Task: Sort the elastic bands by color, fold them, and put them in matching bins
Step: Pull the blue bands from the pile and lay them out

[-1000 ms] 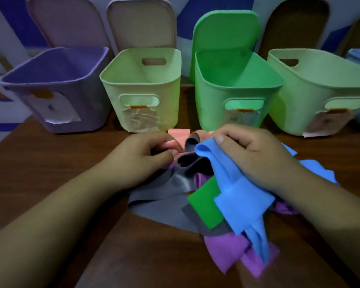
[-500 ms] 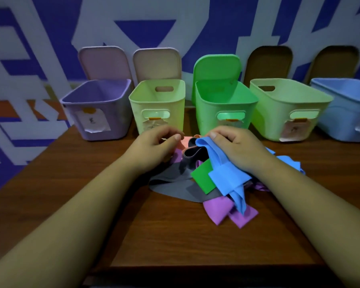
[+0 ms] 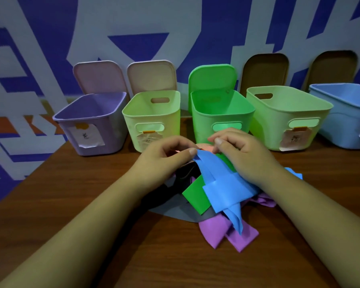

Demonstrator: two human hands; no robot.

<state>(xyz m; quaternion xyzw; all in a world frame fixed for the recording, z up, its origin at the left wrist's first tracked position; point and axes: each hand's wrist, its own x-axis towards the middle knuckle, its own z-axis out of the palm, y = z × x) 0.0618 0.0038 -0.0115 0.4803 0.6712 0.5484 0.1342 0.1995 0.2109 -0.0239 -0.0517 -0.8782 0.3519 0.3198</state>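
Pile of bands sits mid-tabletop point(image 3: 81, 204), nearer the far edge than the near one.
- Nearest: purple band point(image 3: 229, 233), two folded ends pointing toward the near edge.
- Grey band point(image 3: 179, 210) lies flat under the pile, showing on its left side.
- Green band point(image 3: 195, 194) rests on the grey one, partly covered by the blue band point(image 3: 224, 188).
- The blue band runs over the pile's top; a second bit of blue shows past the right wrist.

Hands, both over the far side of the pile:
- Left hand point(image 3: 164, 156): thumb and fingers pinch the raised far end of the blue band.
- Right hand point(image 3: 243, 150): fingers and thumb curled, gripping the pink band point(image 3: 206, 147), which is mostly hidden between the hands.

Along the far edge, left to right: purple bin point(image 3: 92, 125), left pale-green bin point(image 3: 152, 119), green bin point(image 3: 220, 115), right pale-green bin point(image 3: 283, 115), blue bin point(image 3: 345, 121), which is cut by the frame. All are open, and paper labels hang on their fronts. Lids point(image 3: 152, 77) stand upright behind them, against a blue and white wall point(image 3: 195, 28).
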